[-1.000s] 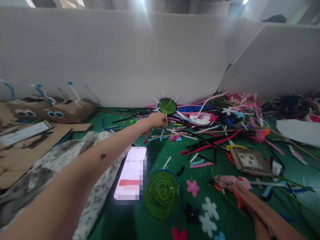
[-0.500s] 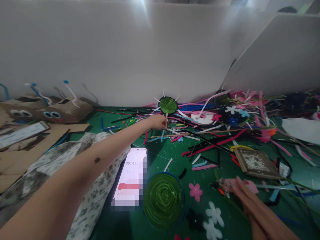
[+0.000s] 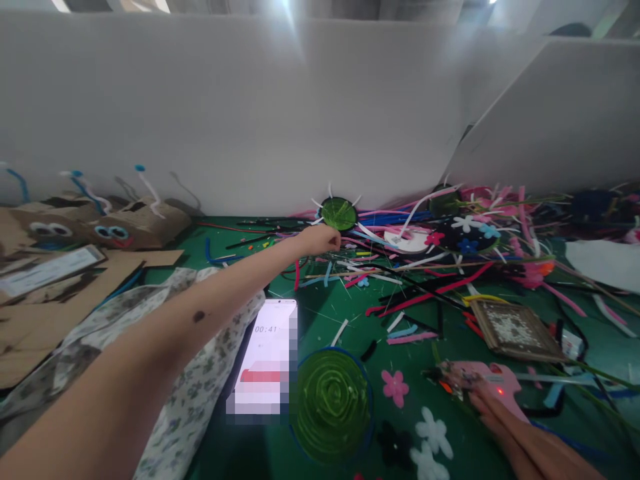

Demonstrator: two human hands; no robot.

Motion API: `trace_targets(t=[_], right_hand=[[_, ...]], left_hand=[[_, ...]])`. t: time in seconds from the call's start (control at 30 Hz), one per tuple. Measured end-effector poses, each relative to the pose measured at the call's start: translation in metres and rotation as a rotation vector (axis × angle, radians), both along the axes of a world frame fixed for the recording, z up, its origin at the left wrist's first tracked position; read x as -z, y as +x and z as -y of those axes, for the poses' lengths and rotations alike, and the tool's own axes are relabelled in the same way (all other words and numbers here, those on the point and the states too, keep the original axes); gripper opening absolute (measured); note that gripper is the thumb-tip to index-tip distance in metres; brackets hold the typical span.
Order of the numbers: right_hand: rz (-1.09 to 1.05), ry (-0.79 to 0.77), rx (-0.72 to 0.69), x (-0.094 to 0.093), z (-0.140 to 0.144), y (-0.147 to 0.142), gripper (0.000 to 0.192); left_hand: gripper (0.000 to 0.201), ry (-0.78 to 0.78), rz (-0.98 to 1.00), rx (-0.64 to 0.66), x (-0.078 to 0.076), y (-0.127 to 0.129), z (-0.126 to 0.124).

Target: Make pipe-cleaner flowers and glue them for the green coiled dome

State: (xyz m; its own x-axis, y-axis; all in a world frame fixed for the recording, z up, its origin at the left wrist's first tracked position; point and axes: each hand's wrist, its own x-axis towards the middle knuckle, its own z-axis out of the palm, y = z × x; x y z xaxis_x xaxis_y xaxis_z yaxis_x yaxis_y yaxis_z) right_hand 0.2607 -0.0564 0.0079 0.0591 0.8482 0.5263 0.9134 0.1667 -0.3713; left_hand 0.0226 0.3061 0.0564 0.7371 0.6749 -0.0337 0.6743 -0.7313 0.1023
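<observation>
My left hand (image 3: pixel 323 238) reaches far across the green mat, its fingers closed down among loose pipe cleaner pieces (image 3: pixel 370 267). It is just below a small green disc with white spikes (image 3: pixel 339 213) that leans on the white partition. Whether it pinches anything is too small to tell. My right hand (image 3: pixel 505 427) lies at the lower right, gripping the handle of a pink glue gun (image 3: pixel 480 380) with a red light on. The gun's nozzle points left, just above the mat.
A phone showing a timer (image 3: pixel 267 353) lies beside a large green coiled disc (image 3: pixel 331 403). Felt flowers (image 3: pixel 395 387) are scattered near it. Cardboard figures with googly eyes (image 3: pixel 113 230) stand at the left, a floral cloth (image 3: pixel 200 373) under my arm, a square frame (image 3: pixel 515 327) at the right.
My left hand has lifted slightly toward the small green disc. My right hand has slid back along the glue gun, uncovering more of the gun's body.
</observation>
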Motion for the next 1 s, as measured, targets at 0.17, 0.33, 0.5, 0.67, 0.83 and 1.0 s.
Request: trace_targets(t=[0.17,0.33,0.5,0.67,0.83,1.0], right_hand=[[0.019,-0.025,-0.040,-0.003,-0.018,-0.004,0.055],[0.069,-0.054,-0.039,-0.005,-0.023,-0.005,0.056],[0.113,-0.075,-0.031,0.000,-0.027,-0.002,0.053],[0.129,-0.080,-0.009,0.013,-0.030,0.005,0.053],[0.142,-0.048,0.017,0.024,-0.033,0.006,0.055],[0.084,0.000,0.050,0.020,-0.021,0.007,0.052]], left_hand=[[0.022,0.117,-0.016,0.028,0.007,0.014,0.005],[0.024,0.189,-0.053,0.076,0.014,0.019,0.000],[0.022,0.238,-0.099,0.141,0.016,0.022,0.000],[0.021,0.269,-0.149,0.228,0.012,0.021,0.006],[0.026,0.294,-0.151,0.276,0.014,0.025,0.017],[0.021,0.296,-0.105,0.211,0.017,0.027,0.027]])
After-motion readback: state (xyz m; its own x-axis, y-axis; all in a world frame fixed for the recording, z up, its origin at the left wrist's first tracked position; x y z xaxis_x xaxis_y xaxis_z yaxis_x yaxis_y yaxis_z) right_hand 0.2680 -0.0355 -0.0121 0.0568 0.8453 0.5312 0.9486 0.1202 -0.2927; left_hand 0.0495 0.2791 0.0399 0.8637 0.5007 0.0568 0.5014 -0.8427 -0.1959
